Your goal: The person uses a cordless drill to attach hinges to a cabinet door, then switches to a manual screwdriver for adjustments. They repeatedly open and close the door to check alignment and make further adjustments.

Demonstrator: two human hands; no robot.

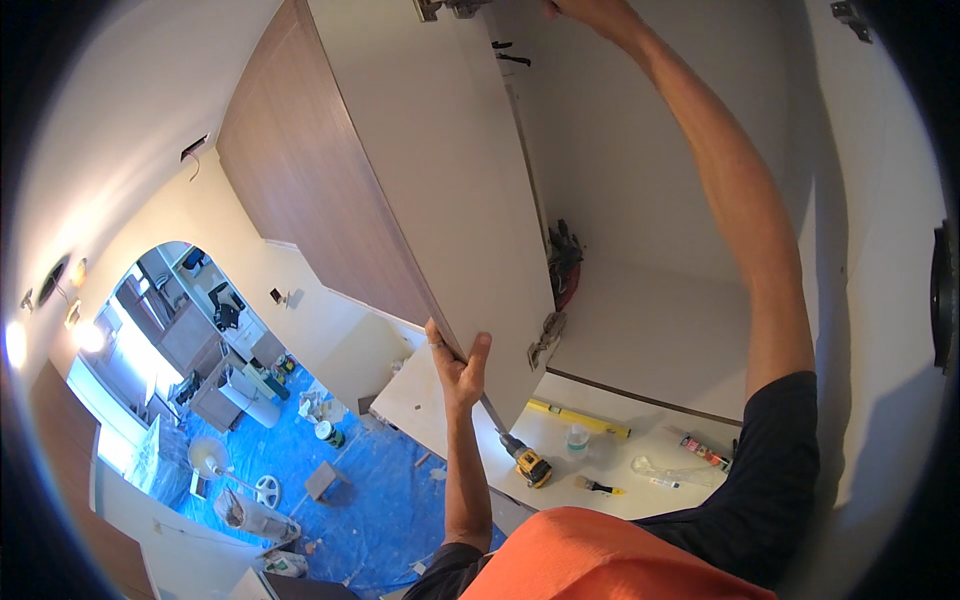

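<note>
Orange fabric (600, 555) is filling the spot closest in, below the fingers of both hands; a dk sleeve (785, 430) is covering the R upper arm. L hand (462, 378) is gripping the long edge of the cab door (430, 150) near its low corner, thumb pressing on the white inner face, a finger curling round the other side, i.e. fingers are pinching the edge. R hand (592, 10) is reaching up inside the cab (640, 180), well above the L fingers; its fingers are running out past the top of view, so can't tell if spread, pressed tog. or pinching smth.

Cab door is standing open, slanting up from the L fingers, w/ a metal hinge (545, 340) showing R of the L thumb. In the cab, a dk/red bundle (565, 265) is lying up-R of that thumb, too small to ID. Up-L of the L fingers, a wood-grain panel (300, 150) is showing.

Below-R of the L fingers, a white worktop (625, 455) is holding a yellow/blk drill (530, 465), yellow level (580, 418), clear cup (577, 440), brush (598, 486) and, further R, a red/white tube (705, 452).

Farther off, down-L of the L fingers, blue sheeting (390, 515) is covering the floor; a grey stool (325, 482) and bucket (329, 433) are standing on it.
</note>
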